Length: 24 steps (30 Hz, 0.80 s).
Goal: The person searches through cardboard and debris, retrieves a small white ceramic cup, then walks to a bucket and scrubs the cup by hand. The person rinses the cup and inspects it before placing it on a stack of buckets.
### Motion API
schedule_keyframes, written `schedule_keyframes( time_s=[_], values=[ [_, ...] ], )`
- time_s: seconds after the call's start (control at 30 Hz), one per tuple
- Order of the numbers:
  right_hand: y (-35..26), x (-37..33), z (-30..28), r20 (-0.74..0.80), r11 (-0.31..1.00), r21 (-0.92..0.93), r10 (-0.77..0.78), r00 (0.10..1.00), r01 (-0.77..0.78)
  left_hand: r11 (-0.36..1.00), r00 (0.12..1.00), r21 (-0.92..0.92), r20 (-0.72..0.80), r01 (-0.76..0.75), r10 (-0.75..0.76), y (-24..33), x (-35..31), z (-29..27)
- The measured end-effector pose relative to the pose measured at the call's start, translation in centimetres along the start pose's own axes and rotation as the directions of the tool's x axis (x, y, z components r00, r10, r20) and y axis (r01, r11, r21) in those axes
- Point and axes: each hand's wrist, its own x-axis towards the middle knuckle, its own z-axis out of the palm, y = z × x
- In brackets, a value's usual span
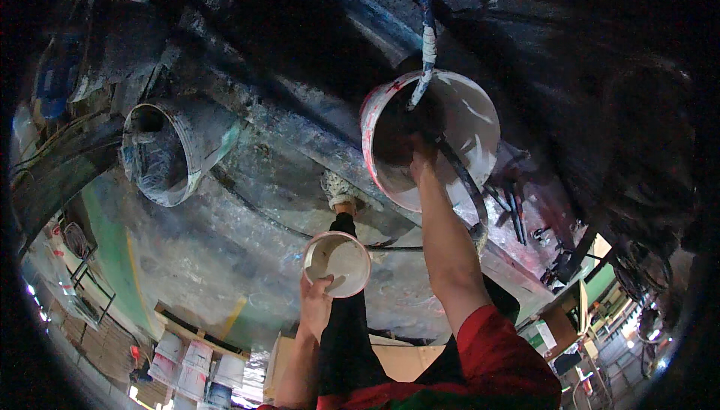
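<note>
My left hand [318, 306] grips a small white tub [339, 260] by its rim, thumb inside; its mouth faces up and a pale residue coats the inside. My right hand [423, 159] reaches into a large white bucket [480, 121] with red smears on its rim. Its fingers are in shadow and look closed round the end of a black hose [461, 174], which runs over the bucket's near rim. A paint-spattered pipe [427, 54] comes down from above into the same bucket. The bucket's dark bottom cannot be made out.
To the left a paint-stained bucket [196, 136] lies with its mouth toward me. My shoe [339, 189] stands on the stained floor between the buckets. A dark cable [289, 231] crosses the floor. Several white buckets [196, 357] stand at the lower left, and dark tools [517, 211] lie at right.
</note>
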Motion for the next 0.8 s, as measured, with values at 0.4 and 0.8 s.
schedule_keyframes(
  time_s=[0.4, 0.8],
  values=[
    [-2.7, 0.2, -0.8, 0.149, 0.931, 0.147, 0.313, 0.938, -0.334, 0.752, 0.987, 0.639, 0.113, -0.163, 0.118, -0.6, 0.5, -0.5],
    [-10.8, 7.4, 1.5, 0.836, -0.143, -0.527, 0.093, 0.541, 0.838, 0.190, 0.731, 0.721, 0.581, -0.666, 0.359, 2.5, 12.2, 18.8]
  ],
)
